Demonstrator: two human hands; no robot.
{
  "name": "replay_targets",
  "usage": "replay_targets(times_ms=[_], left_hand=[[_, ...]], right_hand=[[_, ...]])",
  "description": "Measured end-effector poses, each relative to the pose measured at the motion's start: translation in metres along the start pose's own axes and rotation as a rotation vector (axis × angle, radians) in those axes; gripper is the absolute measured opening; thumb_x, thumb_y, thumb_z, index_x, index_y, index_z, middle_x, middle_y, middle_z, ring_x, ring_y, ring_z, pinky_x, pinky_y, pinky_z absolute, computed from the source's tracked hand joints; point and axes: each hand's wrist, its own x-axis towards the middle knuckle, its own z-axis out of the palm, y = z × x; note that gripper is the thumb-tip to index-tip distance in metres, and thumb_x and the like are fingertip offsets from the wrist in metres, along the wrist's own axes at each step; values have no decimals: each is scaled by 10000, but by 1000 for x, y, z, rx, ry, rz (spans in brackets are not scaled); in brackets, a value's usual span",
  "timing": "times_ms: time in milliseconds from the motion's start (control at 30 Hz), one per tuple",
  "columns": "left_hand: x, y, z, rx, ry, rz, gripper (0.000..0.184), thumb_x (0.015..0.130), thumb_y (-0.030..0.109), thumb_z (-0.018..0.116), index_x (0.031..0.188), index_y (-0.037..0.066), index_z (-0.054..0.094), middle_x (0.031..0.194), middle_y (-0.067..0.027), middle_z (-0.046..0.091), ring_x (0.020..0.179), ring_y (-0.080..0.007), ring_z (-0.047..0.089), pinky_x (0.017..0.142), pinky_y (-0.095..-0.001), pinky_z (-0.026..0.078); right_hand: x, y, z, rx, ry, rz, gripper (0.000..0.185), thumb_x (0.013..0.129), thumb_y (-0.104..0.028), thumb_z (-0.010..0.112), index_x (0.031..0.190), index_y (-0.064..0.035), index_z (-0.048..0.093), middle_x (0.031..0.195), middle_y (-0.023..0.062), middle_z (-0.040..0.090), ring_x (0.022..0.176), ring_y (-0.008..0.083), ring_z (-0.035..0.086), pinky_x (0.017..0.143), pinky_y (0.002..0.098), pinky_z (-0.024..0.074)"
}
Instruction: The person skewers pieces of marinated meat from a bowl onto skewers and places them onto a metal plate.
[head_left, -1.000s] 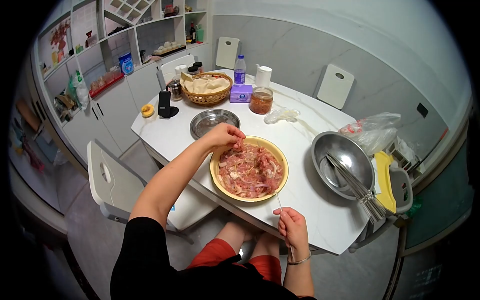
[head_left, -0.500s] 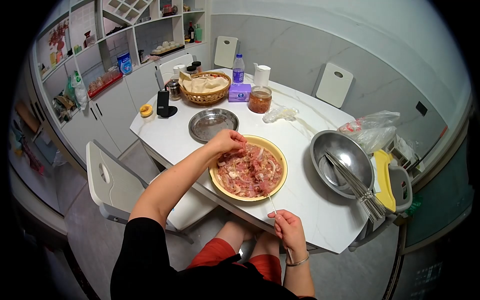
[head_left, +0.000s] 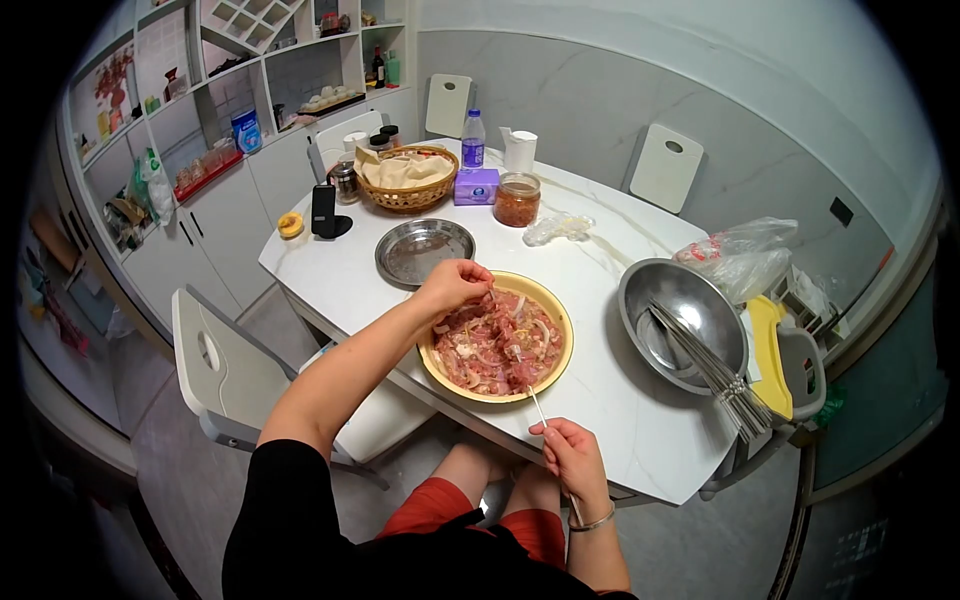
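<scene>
A yellow-rimmed bowl full of raw sliced meat with onion strips sits at the table's near edge. My right hand is closed around the lower part of a thin metal skewer, which slants up and away over the bowl. Meat pieces line the skewer's upper length. At its far end, over the bowl's back left rim, my left hand is pinched on a piece of meat; its fingertips partly hide the contact. Just behind the bowl is a round metal tray.
To the right, a steel basin holds a bundle of metal skewers, their ends over its near rim. Behind stand a cloth-lined basket, a jar, a tissue box, a bottle and a phone on a stand.
My right hand and the skewer have shifted slightly left and up. Meat now shows in a raised line along the skewer toward my left hand, which stays near the same spot.
</scene>
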Motion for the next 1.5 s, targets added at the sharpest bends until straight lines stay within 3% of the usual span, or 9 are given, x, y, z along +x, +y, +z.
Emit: replay_targets(times_ms=[300, 700, 833, 1200, 1500], left_hand=[[-2, -5, -2, 77, 5, 212, 86, 734, -34, 567, 812, -1, 556, 768, -32, 592, 675, -80, 574, 608, -199, 471], [-7, -1, -1, 226, 20, 314, 66, 723, -10, 594, 773, 18, 561, 718, -2, 576, 624, -38, 525, 555, -171, 427], [-9, 1, -1, 248, 29, 314, 64, 723, -8, 598, 772, 13, 564, 728, -12, 588, 640, -48, 544, 564, -176, 438], [-6, -1, -4, -49, -73, 181, 51, 776, -9, 569, 823, -7, 549, 818, -57, 620, 723, -79, 577, 629, -201, 472], [-7, 2, -2, -50, -24, 142, 49, 808, 26, 556, 835, -14, 565, 744, -43, 599, 653, -92, 577, 611, -209, 474]], right_hand=[[0, -2, 1, -23, -14, 16, 178, 901, -123, 461, 905, -2, 591, 538, -57, 406, 435, 18, 335, 399, 159, 271], [2, 6, 7, -10, 16, -5, 165, 893, -108, 474, 912, -2, 599, 545, -58, 406, 443, 16, 326, 402, 163, 264], [3, 7, 12, -23, 23, -21, 179, 898, -121, 459, 906, 2, 589, 531, -56, 377, 434, 21, 302, 393, 162, 251], [4, 10, 10, 82, 13, -32, 189, 902, -116, 450, 905, 29, 571, 522, -48, 380, 413, 26, 294, 377, 160, 244], [5, 13, 12, 11, 37, -76, 172, 895, -115, 470, 909, 7, 589, 528, -52, 388, 430, 21, 306, 388, 165, 246]])
